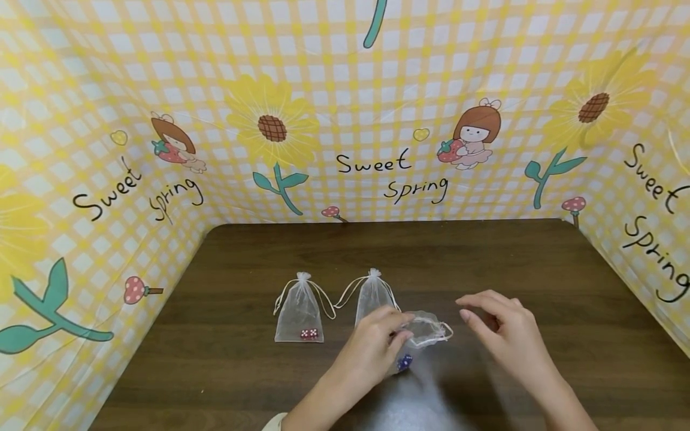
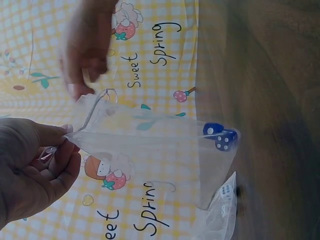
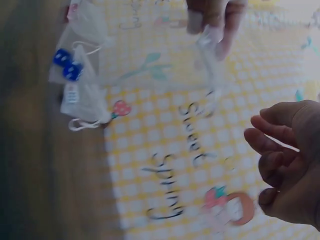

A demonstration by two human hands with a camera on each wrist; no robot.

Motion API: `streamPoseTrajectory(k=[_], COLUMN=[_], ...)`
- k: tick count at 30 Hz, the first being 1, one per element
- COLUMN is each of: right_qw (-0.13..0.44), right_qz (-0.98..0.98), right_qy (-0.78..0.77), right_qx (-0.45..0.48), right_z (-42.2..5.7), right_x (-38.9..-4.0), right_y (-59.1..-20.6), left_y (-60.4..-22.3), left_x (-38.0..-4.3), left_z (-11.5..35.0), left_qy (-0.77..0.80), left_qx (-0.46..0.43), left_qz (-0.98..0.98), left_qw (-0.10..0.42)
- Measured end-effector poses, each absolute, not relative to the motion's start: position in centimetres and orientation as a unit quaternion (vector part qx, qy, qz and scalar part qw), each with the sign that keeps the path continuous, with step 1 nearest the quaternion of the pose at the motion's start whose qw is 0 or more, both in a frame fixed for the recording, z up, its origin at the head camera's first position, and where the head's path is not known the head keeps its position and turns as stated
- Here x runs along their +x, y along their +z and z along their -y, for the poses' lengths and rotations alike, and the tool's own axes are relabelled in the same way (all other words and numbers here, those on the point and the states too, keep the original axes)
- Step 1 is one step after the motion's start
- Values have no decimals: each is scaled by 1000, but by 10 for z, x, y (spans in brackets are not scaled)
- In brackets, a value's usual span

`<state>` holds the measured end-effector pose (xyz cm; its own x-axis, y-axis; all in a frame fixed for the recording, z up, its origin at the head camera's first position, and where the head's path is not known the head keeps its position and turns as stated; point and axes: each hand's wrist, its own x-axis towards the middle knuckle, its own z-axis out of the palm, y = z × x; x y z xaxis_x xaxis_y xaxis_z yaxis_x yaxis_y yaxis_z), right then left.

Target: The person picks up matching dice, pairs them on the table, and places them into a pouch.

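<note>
My left hand (image 1: pixel 372 341) pinches the rim of a sheer white drawstring pouch (image 2: pixel 165 145) between thumb and finger. The pouch hangs from that grip with its mouth spread, a cord loop sticking out on the right. Two blue dice (image 2: pixel 220 136) with white dots lie at its bottom. To the right of the pouch, my right hand (image 1: pixel 509 329) is in the air, fingers loosely bent, touching nothing. In the right wrist view that hand (image 3: pixel 290 160) is apart from the pouch (image 3: pixel 165 60).
Two more drawstring pouches stand on the dark wooden table (image 1: pixel 226 311). The left pouch (image 1: pixel 298 311) holds red dice (image 1: pixel 309 333); the other pouch (image 1: pixel 372 296), partly behind my left hand, holds white dice (image 2: pixel 227 191). A yellow checked cloth (image 1: pixel 345 120) surrounds the table's back and sides.
</note>
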<state>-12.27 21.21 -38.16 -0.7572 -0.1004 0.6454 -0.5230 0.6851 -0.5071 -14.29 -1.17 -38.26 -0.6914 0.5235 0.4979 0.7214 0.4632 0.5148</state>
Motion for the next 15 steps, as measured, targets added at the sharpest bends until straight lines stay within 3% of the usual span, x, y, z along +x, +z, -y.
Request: streamPoseTrajectory(k=[8,11,15], right_qw=[-49,-96,-80], right_qz=[774,704,670], right_qy=[620,692,727], right_qx=[123,129,132], right_z=[-224,-224,-226], right_x=[-134,-134,-132], right_y=[-420,-424,-422], left_y=[-384,-383,-383], left_x=[-140,-140,-141], left_z=[10,10,12], left_qy=[-357,-355,-351], left_qx=[-374,-374,-380], left_qz=[842,843,844], left_qw=[150,151,144])
